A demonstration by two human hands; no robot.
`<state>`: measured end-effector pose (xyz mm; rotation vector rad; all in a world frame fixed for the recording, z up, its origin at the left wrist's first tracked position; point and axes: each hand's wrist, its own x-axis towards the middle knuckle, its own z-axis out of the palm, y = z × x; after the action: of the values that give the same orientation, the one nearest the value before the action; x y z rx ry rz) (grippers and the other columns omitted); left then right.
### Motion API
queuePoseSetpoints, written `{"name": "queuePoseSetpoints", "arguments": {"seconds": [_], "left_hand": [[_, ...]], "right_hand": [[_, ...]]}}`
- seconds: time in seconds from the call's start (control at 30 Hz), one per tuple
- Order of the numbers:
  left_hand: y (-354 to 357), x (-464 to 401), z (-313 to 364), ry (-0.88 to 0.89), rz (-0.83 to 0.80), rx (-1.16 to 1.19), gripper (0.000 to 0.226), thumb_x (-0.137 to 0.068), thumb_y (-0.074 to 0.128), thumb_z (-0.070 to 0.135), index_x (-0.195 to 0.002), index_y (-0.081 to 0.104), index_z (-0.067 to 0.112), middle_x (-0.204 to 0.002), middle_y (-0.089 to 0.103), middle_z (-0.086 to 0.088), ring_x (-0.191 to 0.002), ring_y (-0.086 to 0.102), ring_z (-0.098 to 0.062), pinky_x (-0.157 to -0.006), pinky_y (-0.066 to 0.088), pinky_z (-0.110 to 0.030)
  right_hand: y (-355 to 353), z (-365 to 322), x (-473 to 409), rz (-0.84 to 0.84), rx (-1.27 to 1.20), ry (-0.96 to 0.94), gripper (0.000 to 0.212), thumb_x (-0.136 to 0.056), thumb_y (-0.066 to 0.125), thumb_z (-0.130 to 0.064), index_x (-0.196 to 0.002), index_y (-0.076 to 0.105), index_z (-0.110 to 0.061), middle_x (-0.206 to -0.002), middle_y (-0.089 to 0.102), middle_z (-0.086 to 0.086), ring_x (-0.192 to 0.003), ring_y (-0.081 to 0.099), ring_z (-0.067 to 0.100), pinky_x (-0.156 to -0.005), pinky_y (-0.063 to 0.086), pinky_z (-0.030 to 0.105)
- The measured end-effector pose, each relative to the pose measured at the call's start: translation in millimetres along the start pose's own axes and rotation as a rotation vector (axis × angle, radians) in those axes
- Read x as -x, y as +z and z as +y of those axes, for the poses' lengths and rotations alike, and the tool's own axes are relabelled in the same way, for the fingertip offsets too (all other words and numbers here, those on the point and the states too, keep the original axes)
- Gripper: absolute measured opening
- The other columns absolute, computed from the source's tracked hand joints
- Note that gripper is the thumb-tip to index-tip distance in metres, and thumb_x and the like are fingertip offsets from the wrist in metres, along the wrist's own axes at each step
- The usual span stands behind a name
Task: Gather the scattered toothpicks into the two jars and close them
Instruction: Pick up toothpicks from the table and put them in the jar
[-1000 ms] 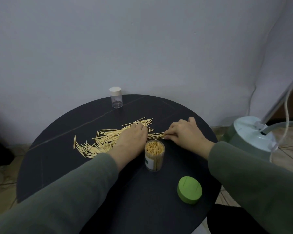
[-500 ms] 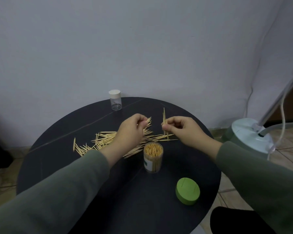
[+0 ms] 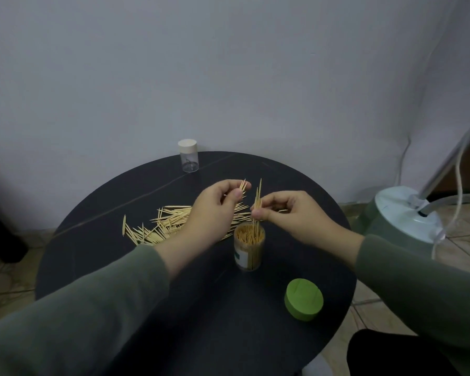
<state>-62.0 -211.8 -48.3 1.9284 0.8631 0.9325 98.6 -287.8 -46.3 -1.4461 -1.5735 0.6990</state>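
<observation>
An open clear jar (image 3: 248, 251), nearly full of toothpicks, stands mid-table. My right hand (image 3: 291, 213) pinches a few upright toothpicks (image 3: 258, 202) right above its mouth, their lower tips at the opening. My left hand (image 3: 215, 210) hovers to the left of the jar and pinches a small bunch of toothpicks (image 3: 243, 185) that point up and right. A loose pile of toothpicks (image 3: 160, 226) lies on the table, partly hidden behind my left hand. The jar's green lid (image 3: 304, 299) lies at the front right. A small clear jar (image 3: 188, 156) with a white cap stands at the far edge.
The round black table (image 3: 106, 267) stands against a pale wall. A green and white appliance base (image 3: 402, 218) with a pole and hose sits on the tiled floor to the right. A dark object (image 3: 0, 234) stands at the left on the floor.
Both hands have lifted off the table, each with a few toothpicks. My right hand has brought its toothpicks upright over the open jar's mouth.
</observation>
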Motion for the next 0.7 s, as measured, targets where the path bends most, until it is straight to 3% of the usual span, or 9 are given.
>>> {"name": "queuePoseSetpoints", "arguments": {"seconds": [0.23,0.37,0.47,0.57,0.63,0.7], "left_hand": [[-1,11,-2,0.121,-0.048,-0.075,0.014,-0.096,0.054,0.016,-0.099,0.057,0.030,-0.090,0.060,0.013,-0.082,0.055,0.010,-0.068,0.044,-0.005],[-5,17,-8,0.204,-0.106,-0.195,0.021,-0.094,0.059,0.018,-0.108,0.054,0.032,-0.085,0.059,0.015,-0.076,0.053,-0.001,-0.066,0.044,-0.015],[-8,19,-10,0.290,-0.132,-0.273,0.031,-0.092,0.061,0.019,-0.118,0.052,0.032,-0.082,0.059,0.016,-0.078,0.052,0.002,-0.068,0.040,-0.011],[-11,20,-13,0.363,-0.142,-0.372,0.026,-0.091,0.064,0.023,-0.114,0.058,0.032,-0.085,0.057,0.026,-0.087,0.053,0.006,-0.074,0.041,-0.015],[-11,20,-16,0.399,-0.138,-0.426,0.020,-0.091,0.063,0.027,-0.110,0.062,0.033,-0.088,0.054,0.030,-0.089,0.050,0.006,-0.073,0.039,-0.015],[-13,19,-18,0.437,-0.118,-0.445,0.014,-0.091,0.060,0.030,-0.105,0.065,0.032,-0.093,0.057,0.028,-0.092,0.049,0.003,-0.074,0.039,-0.016]], "right_hand": [[-6,2,-2,-0.125,0.101,0.075,0.005,-0.077,0.076,-0.028,-0.080,0.074,-0.030,-0.091,0.070,-0.014,-0.091,0.063,-0.003,-0.079,0.049,0.014],[-6,3,-2,-0.141,0.095,0.103,0.005,-0.076,0.077,-0.028,-0.079,0.074,-0.031,-0.094,0.071,-0.009,-0.092,0.064,0.000,-0.085,0.051,0.022],[-5,1,-3,-0.170,0.109,0.122,0.008,-0.076,0.077,-0.027,-0.072,0.073,-0.033,-0.094,0.071,-0.006,-0.092,0.064,0.004,-0.087,0.053,0.028],[-5,1,-3,-0.183,0.111,0.134,0.013,-0.075,0.077,-0.027,-0.068,0.073,-0.036,-0.093,0.070,-0.005,-0.093,0.064,0.008,-0.089,0.053,0.035],[-5,2,-2,-0.189,0.151,0.110,0.005,-0.076,0.076,-0.033,-0.075,0.072,-0.037,-0.096,0.069,-0.006,-0.095,0.064,0.009,-0.090,0.053,0.039],[-7,1,-1,-0.182,0.198,0.077,0.018,-0.070,0.074,-0.048,-0.086,0.070,-0.040,-0.100,0.067,-0.009,-0.096,0.063,0.015,-0.088,0.054,0.042]]}}
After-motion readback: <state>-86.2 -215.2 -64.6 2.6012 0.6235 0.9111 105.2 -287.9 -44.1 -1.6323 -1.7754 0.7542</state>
